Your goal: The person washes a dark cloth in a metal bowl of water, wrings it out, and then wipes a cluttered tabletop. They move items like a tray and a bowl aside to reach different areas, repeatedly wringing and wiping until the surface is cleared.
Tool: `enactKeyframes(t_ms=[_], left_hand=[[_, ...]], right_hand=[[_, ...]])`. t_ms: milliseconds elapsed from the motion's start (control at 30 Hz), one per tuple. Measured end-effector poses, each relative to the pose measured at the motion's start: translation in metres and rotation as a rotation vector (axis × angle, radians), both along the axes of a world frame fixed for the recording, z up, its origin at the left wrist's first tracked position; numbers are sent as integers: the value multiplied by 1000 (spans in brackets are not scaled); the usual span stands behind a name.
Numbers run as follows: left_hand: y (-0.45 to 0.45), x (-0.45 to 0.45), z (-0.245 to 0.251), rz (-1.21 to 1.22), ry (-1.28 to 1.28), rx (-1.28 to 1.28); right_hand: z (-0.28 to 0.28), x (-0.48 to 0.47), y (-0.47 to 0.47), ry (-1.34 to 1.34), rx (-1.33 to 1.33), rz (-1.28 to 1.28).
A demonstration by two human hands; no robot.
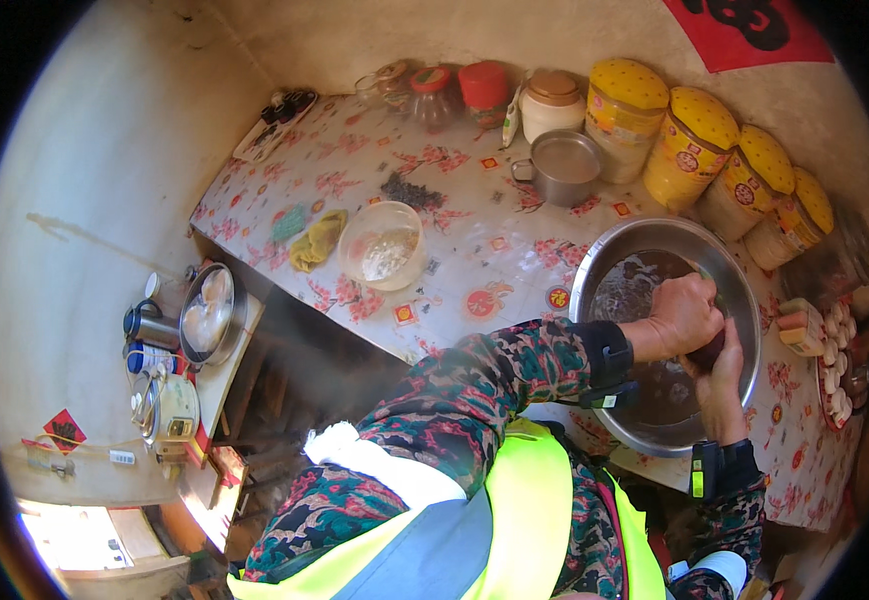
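Note:
Both my hands are inside a wide stainless steel basin (748,322) holding brownish, murky water (629,296). My right hand (723,375) cups a dark reddish-brown, rounded item (706,354) from its right side; it could be a root vegetable, but fingers cover most of it. Curled into a fist, my left hand (680,315) presses against the top of that item. Whether the fist also holds a small scrubber cannot be made out. Bubbles and ripples show on the water left of my hands. Dark bands with small devices circle both wrists.
A floral plastic tablecloth (472,255) covers the table. Left of the basin are a translucent bowl (385,247), a yellow cloth (318,240) and a steel mug (565,166). Yellow-lidded tubs (686,154) line the wall. White cups (836,367) stand on a tray at right.

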State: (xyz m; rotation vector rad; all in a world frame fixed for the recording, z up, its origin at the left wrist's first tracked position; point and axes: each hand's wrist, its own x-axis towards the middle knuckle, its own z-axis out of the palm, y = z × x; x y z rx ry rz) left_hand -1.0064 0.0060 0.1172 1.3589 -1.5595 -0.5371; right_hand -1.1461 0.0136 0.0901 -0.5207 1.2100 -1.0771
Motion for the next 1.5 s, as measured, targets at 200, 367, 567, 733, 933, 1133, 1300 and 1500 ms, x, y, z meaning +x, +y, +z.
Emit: enactKeyframes(t_ms=[200,367,567,733,933,1133,1300,1500], left_hand=[[2,3,6,-237,-234,-134],[0,1,27,-453,-437,-123],[-27,6,29,-238,-79,222],[-37,3,18,-57,259,-50],[-27,0,21,-317,194,-256],[-14,-6,39,-497,-27,-438],[-9,-10,45,-665,-157,-495],[-9,-15,41,-868,-55,-560]], right_hand=[[-25,-23,-3,-118,88,235],[-24,-41,4,799,-805,675],[15,-9,-18,-112,102,226],[25,9,-35,-36,3,104],[35,3,-29,-103,45,183],[37,-7,-24,-231,-35,520],[11,-25,-22,-141,-184,755],[-3,-28,-18,-151,-236,915]])
